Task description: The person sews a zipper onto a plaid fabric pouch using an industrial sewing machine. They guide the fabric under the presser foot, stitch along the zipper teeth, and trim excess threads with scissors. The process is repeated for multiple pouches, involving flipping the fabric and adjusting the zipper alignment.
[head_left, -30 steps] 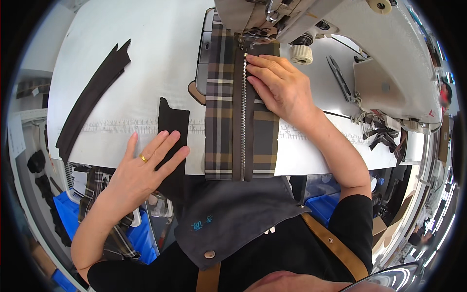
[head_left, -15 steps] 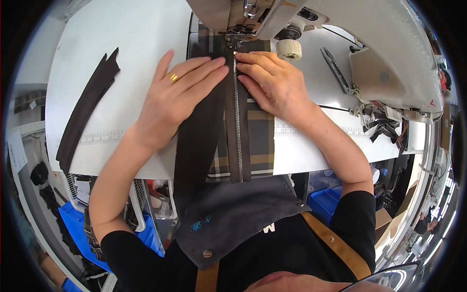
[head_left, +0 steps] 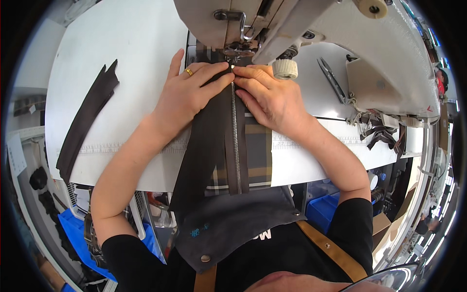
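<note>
A metal-toothed zipper (head_left: 235, 141) on dark tape lies lengthwise over plaid fabric (head_left: 258, 146), its upper end just under the presser foot (head_left: 232, 59) of a sewing machine. Along its left side runs a wide dark fabric strip (head_left: 199, 155), which hangs over the table's near edge. My left hand (head_left: 187, 92), with a gold ring, lies on this strip; its fingers stretch to the zipper teeth, the little finger lifted apart, the thumb hidden. From the right side, my right hand (head_left: 275, 97) presses bent, close-set fingertips and thumb onto the zipper tape.
Above my hands looms the machine head, with a white knob (head_left: 285, 69) close to my right hand. Tweezers (head_left: 332, 80) lie to the right, near dark scraps (head_left: 382, 134). Another dark strip (head_left: 87, 119) lies on the left. Blue bins (head_left: 321, 209) sit below the table edge.
My left fingertips have slid right, onto the zipper's edge. The zipper's upper end is slightly closer to the presser foot. The whole view has shifted, showing more of the machine head.
</note>
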A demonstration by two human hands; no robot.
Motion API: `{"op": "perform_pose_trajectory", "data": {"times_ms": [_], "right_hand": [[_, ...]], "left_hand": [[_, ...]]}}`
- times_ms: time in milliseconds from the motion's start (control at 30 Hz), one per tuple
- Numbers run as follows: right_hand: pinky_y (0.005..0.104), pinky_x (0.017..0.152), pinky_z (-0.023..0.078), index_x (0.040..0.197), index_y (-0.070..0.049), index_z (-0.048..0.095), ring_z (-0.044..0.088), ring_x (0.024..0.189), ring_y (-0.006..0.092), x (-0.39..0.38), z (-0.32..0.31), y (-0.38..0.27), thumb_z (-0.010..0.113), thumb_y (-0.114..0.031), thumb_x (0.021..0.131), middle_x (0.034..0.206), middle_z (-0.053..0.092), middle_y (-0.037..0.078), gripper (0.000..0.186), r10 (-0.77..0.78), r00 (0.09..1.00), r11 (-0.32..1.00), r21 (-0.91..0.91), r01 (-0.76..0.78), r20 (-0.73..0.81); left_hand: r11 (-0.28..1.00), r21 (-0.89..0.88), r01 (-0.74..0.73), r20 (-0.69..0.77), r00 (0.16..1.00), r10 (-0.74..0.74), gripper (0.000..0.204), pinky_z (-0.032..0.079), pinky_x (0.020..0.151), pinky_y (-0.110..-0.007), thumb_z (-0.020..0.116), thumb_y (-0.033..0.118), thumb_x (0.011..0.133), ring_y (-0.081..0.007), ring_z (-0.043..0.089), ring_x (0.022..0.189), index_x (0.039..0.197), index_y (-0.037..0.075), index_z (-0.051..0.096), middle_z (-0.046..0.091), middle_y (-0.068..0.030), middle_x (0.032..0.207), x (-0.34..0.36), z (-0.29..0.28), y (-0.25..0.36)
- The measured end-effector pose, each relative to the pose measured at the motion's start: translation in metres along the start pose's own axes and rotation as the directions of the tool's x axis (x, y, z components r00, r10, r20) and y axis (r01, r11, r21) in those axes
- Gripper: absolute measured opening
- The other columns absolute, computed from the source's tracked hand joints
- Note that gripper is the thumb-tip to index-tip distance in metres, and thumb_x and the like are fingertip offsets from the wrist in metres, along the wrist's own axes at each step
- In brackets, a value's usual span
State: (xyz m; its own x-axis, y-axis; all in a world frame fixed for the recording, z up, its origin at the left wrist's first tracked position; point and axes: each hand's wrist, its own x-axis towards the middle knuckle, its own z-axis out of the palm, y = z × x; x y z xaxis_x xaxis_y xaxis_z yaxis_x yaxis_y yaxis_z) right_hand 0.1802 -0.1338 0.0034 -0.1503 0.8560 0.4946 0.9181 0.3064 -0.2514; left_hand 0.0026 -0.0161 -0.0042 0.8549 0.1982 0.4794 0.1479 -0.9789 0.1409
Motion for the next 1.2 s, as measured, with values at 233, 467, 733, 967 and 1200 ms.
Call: {"op": "perform_pose_trajectory", "data": {"times_ms": [233, 467, 733, 967, 1200], "right_hand": [[0.0334, 0.064, 0.048, 0.087, -0.004, 0.062, 0.057, 0.074, 0.0240, -0.0007, 0.0046, 0.0020, 0.069, -0.012, 0.074, 0.077, 0.059, 0.007, 0.016, -0.020, 0.999, 1.000, 0.012, 0.020, -0.049], [0.0296, 0.067, 0.055, 0.094, -0.004, 0.065, 0.065, 0.092, 0.0224, -0.0011, 0.0003, 0.0002, 0.069, -0.008, 0.076, 0.107, 0.064, 0.007, 0.018, 0.013, 1.000, 1.000, -0.011, -0.013, 0.021], [0.0330, 0.064, 0.048, 0.090, -0.004, 0.064, 0.056, 0.073, 0.0239, -0.0025, 0.0064, 0.0041, 0.069, -0.013, 0.075, 0.076, 0.060, 0.007, 0.018, -0.028, 0.998, 1.000, 0.006, 0.029, -0.052], [0.0323, 0.064, 0.048, 0.090, -0.004, 0.064, 0.055, 0.072, 0.0234, -0.0005, 0.0046, 0.0036, 0.069, -0.013, 0.075, 0.075, 0.059, 0.007, 0.018, -0.037, 0.998, 0.999, 0.005, 0.037, -0.051], [0.0317, 0.069, 0.048, 0.097, -0.004, 0.064, 0.057, 0.081, 0.0253, -0.0021, 0.0026, 0.0038, 0.069, -0.013, 0.076, 0.085, 0.062, 0.009, 0.024, -0.012, 1.000, 1.000, 0.010, 0.012, -0.019]], "left_hand": [[0.999, 0.000, 0.036, -0.024, 0.999, -0.036, 0.029, 0.025, 0.104, -0.060, 0.060, 0.011, 0.077, -0.0152, 0.058, 0.102, 0.106, 0.015, 0.065, 0.060, -0.0001, 0.114, -0.0006, -0.0007, 0.0047], [0.998, 0.021, 0.053, -0.016, 0.998, -0.052, 0.030, 0.023, 0.106, -0.059, 0.059, 0.011, 0.078, -0.0155, 0.057, 0.103, 0.107, 0.015, 0.065, 0.059, -0.0001, 0.115, -0.0015, -0.0017, 0.0057], [0.999, 0.032, 0.043, -0.029, 0.999, -0.042, 0.030, 0.022, 0.106, -0.058, 0.058, 0.011, 0.078, -0.0141, 0.057, 0.102, 0.107, 0.015, 0.065, 0.060, -0.0005, 0.115, -0.0024, 0.0003, 0.0052], [0.998, 0.053, 0.023, -0.038, 0.999, -0.021, 0.031, 0.022, 0.106, -0.056, 0.058, 0.011, 0.077, -0.0137, 0.056, 0.102, 0.107, 0.015, 0.065, 0.061, -0.0012, 0.116, -0.0025, 0.0015, 0.0034], [0.997, 0.071, 0.016, 0.078, 0.997, -0.022, 0.041, 0.019, 0.106, -0.061, 0.059, 0.006, 0.076, -0.0159, 0.053, 0.108, 0.115, 0.017, 0.062, 0.058, -0.0007, 0.121, -0.0026, -0.0067, 0.0024]]}}
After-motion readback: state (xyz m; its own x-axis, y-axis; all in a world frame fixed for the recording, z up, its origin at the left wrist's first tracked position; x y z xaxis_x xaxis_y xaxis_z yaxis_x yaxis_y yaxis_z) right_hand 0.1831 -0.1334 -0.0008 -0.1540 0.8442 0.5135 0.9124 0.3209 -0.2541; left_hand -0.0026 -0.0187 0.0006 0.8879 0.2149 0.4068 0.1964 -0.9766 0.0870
